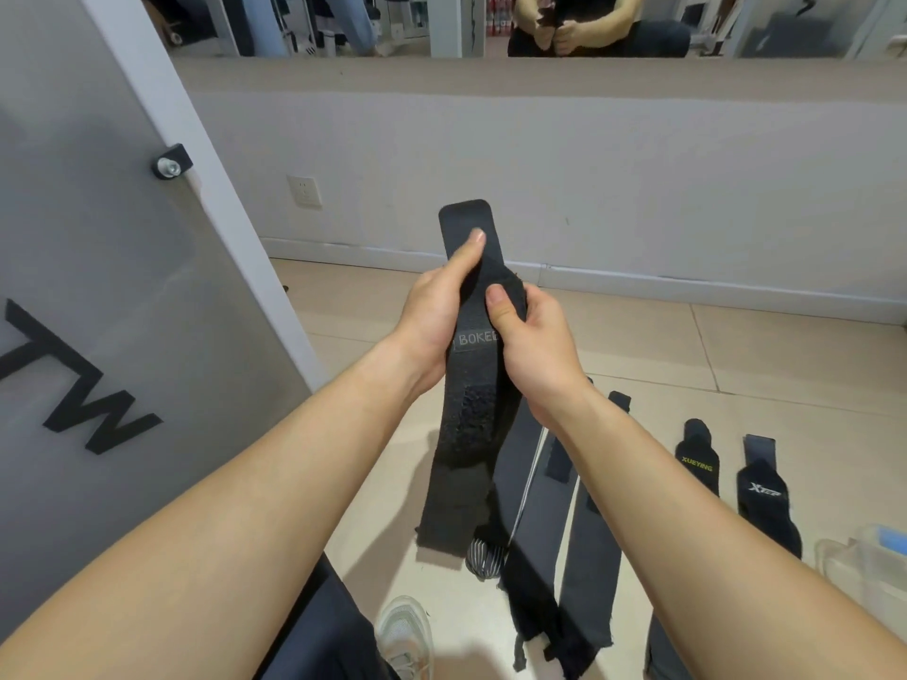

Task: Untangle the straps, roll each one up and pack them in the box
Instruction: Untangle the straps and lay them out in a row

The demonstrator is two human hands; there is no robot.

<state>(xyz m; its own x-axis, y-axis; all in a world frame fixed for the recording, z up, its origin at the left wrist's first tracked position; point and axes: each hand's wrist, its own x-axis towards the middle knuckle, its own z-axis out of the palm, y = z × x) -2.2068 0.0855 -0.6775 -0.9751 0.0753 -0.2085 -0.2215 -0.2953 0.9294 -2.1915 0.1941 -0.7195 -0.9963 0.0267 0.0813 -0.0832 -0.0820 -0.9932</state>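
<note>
Gripping one black strap [468,434] are left hand [432,316] and right hand [535,346]; clear box [844,561] contents unclear.

**Covered lettering, cropped edges**

At centre the thumb of the right hand [532,346] covers the end of the label [475,339] on the held strap [471,434], so only BOKE can be read. That hand's fingers, and those of the left hand [437,316], lie behind the webbing. At 4 o'clock the right edge cuts off the clear box [868,557]. At 6 o'clock the bottom edge cuts off the shoe [405,635]. At 5 o'clock the right forearm [687,507] hides part of the floor straps [540,557].
</note>
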